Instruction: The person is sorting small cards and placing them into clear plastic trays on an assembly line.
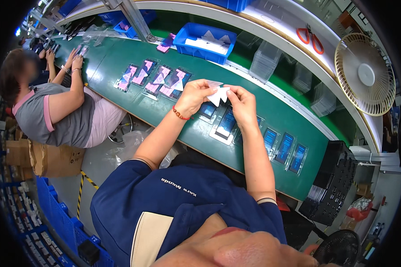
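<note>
Above the green bench (236, 160), my two hands meet over white triangular pieces (215, 98) that look like paper or film. My left hand (194, 97), with a red beaded bracelet at its wrist, pinches one piece between thumb and fingers. The other white piece is gripped by my right hand (243, 104), close beside it. Below the hands lies a dark flat screen panel (226, 122) in a clear tray, partly covered by my right hand and wrist. Several similar dark panels (284, 147) lie in a row to the right. On the left are flat panels with pink film (145, 72) and white triangles on them.
A blue bin (202, 54) holding white triangles stands at the back. Clear plastic trays (265, 62) are stacked beside it. The shelf above carries red-handled scissors (315, 43) and a fan (365, 75). Black trays (329, 182) stand at the right end; a co-worker (53, 107) sits left.
</note>
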The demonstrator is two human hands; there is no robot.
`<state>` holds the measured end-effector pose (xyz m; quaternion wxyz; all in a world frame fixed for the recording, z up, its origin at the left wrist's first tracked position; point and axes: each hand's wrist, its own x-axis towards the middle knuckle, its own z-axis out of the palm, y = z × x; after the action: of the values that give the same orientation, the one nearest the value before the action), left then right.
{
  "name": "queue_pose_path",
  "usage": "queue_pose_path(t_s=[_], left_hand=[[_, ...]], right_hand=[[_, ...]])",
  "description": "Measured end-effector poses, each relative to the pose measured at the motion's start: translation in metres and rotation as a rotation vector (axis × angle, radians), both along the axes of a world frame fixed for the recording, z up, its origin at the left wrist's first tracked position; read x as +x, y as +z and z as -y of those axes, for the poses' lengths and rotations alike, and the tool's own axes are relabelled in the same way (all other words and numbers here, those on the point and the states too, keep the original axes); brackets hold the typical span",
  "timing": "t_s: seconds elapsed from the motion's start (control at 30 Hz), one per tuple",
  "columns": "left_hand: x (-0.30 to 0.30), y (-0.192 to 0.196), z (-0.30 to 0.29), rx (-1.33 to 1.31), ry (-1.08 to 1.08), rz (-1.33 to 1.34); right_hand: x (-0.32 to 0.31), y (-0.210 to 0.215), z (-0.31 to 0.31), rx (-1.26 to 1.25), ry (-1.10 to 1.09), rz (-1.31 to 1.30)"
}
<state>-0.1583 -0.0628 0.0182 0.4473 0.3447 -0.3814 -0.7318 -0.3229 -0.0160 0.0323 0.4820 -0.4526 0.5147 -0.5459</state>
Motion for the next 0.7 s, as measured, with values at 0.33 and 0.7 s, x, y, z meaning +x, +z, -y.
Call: queue_pose_path(t_s=[0.33,0.7], left_hand=[[0.065,-0.018,-0.022,0.058,0.155,0.047],[0.07,-0.02,-0.026,0.059,0.145,0.032]], right_hand=[[0.033,-0.012,-0.01,-0.692,-0.196,-1.031],[0.019,0.002,-0.055,-0.791,-0.135,-1.317]])
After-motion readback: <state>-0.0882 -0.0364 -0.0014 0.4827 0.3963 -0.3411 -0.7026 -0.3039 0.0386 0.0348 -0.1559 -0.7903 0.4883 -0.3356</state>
